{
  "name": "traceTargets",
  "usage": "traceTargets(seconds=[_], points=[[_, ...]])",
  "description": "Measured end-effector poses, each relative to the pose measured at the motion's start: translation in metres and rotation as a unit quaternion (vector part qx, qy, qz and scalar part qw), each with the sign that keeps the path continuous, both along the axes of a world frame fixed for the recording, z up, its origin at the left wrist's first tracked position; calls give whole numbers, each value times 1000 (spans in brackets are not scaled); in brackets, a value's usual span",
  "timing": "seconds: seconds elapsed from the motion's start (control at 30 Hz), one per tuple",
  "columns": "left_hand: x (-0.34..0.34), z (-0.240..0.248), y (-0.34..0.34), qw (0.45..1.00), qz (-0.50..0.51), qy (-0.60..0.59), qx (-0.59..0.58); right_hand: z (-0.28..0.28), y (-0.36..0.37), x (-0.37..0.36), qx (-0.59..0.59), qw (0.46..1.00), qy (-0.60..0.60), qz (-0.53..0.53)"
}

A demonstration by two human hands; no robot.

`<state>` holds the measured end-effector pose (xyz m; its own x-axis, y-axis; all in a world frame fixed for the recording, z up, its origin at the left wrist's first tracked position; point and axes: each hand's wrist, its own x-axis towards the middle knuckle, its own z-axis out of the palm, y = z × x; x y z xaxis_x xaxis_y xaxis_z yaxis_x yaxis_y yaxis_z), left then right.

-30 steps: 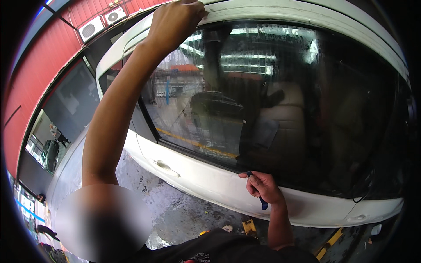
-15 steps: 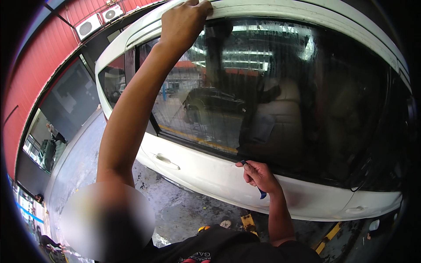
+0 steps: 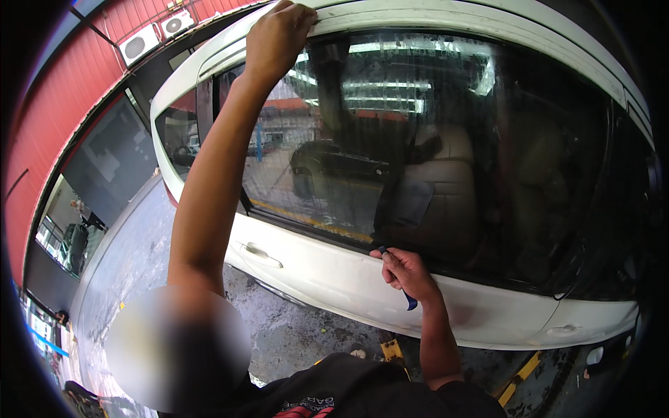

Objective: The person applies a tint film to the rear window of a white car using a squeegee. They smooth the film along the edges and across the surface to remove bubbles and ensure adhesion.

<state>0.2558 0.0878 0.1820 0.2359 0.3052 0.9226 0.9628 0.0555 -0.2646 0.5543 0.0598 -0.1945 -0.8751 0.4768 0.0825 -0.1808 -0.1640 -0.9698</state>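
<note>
A white car [image 3: 327,268] stands before me, its dark side window [image 3: 453,90] streaked and wet-looking. My left hand [image 3: 277,43] is raised to the top edge of the window frame by the roof. Its fingers are curled there, and whatever they pinch is hidden. Lower down, at the window's bottom edge, my right hand [image 3: 411,273] is closed around a small dark blue hand tool [image 3: 410,302]. One end of the tool shows below the fist; its tip points at the lower window trim. A blurred patch covers my left upper arm.
A door handle [image 3: 259,255] juts out left of my right hand. Yellow-marked strips [image 3: 519,380] lie on the wet grey floor [image 3: 279,334]. A red wall [image 3: 59,104] with air-conditioner units [image 3: 139,45] rises at far left. Cream seats [image 3: 449,167] show through the glass.
My left hand has slid slightly left along the top edge of the frame. My right hand has moved a little up and left, still holding the blue tool.
</note>
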Motion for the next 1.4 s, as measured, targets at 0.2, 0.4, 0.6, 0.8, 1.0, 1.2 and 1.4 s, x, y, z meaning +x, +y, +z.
traceTargets(seconds=[0.2, 0.4, 0.6, 0.8, 1.0, 1.2, 1.4], points=[[10, 8, -11, 996, 21, 48, -65, 1, 1, 1, 34, 999, -23, 21], [15, 2, 3, 992, 85, 94, -11, 0, 3, 1, 36, 999, -17, 22], [-10, 12, -2, 997, 0, 34, -65, -1, 2, 1, 45, 999, -5, 27], [13, 18, -3, 994, 51, 67, -72, 0, -4, 3, 80, 996, -38, 21], [12, 2, 7, 995, 91, 46, 0, -1, -3, 0, 78, 996, -28, 10], [7, 2, -4, 997, 20, -54, -55, -2, 3, 3, 32, 999, -17, 24], [12, -2, 11, 998, 69, -14, 1, -4, 2, 4, 46, 999, -5, 26]])
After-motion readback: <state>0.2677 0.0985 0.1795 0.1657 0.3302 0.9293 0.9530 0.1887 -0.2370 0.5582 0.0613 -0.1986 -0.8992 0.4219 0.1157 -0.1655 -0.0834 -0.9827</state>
